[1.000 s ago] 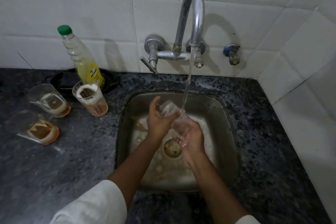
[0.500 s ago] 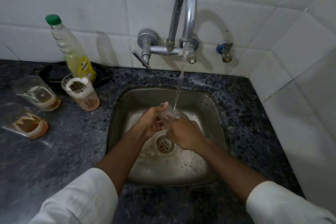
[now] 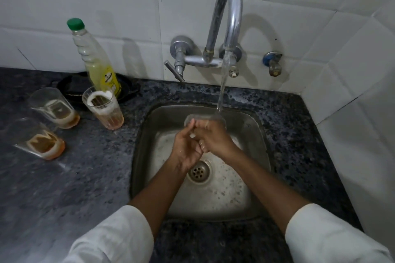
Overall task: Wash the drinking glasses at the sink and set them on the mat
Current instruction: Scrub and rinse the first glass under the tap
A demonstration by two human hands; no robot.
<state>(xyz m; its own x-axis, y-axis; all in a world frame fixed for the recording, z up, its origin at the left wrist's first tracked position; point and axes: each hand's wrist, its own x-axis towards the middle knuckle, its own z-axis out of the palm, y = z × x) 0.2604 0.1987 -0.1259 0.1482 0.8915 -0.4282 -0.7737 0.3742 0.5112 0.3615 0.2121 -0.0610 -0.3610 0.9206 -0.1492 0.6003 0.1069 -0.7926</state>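
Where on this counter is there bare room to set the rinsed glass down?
Bare counter lies between the three dirty glasses and the near sleeve, left of the sink. A narrower bare strip runs right of the sink, under the tiled wall. The back-left corner is crowded: dirty glasses, soap bottle, dark dish. No mat shows.

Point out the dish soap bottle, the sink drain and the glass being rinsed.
dish soap bottle [image 3: 104,76]: head view, on its yellow lower body.
sink drain [image 3: 199,171]: head view, on the perforated strainer.
glass being rinsed [image 3: 193,118]: head view, on the rim above the fingers.
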